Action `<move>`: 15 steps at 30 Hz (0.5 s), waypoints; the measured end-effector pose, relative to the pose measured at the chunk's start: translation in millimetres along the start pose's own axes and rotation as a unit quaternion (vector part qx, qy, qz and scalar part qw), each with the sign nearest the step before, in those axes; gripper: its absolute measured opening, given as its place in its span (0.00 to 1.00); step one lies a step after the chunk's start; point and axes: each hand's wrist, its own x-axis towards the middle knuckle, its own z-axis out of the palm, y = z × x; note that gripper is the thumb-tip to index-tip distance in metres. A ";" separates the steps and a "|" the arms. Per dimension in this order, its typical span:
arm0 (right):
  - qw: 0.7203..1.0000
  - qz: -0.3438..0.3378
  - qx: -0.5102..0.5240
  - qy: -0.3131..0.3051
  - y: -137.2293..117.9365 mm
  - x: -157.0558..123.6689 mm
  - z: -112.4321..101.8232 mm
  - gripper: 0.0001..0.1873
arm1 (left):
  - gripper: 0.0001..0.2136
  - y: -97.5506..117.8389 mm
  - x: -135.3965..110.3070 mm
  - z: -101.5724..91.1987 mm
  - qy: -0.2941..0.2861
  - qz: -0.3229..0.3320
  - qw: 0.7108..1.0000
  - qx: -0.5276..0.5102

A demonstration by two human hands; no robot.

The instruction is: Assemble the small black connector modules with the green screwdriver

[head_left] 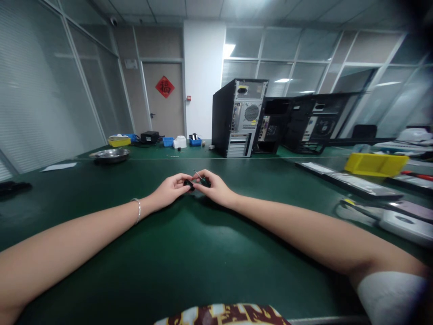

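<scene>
Both hands meet over the middle of the green tabletop (216,271). My left hand (173,188) pinches a small black part (189,184) whose exact kind I cannot make out. In my right hand (216,188) lies a small screwdriver (204,181) with a dark handle, its thin metal shaft slanting up and to the left. The fingertips of the right hand come close to the black part, and I cannot tell whether they touch it. Fingers hide much of both items.
Three computer cases (243,119) stand at the back right. A metal bowl (113,155) sits at the back left, near small blue bins (168,142). On the right are a yellow bin (375,164), flat drives or laptops (352,180) and a white device with a cable (406,225).
</scene>
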 end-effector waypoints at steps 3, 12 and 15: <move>1.000 -0.008 -0.019 -0.011 0.3 -0.3 0.5 0.12 | 0.19 -2.1 0.5 0.1 0.005 -0.005 1.000 -0.008; 0.994 -0.002 -0.106 -0.031 -7.0 -2.3 4.7 0.11 | 0.15 -6.2 0.1 -2.3 0.001 -0.010 1.000 0.019; 0.990 0.021 -0.136 -0.030 -7.2 -2.9 6.9 0.11 | 0.14 -4.8 -0.2 -2.1 0.000 -0.005 0.999 0.051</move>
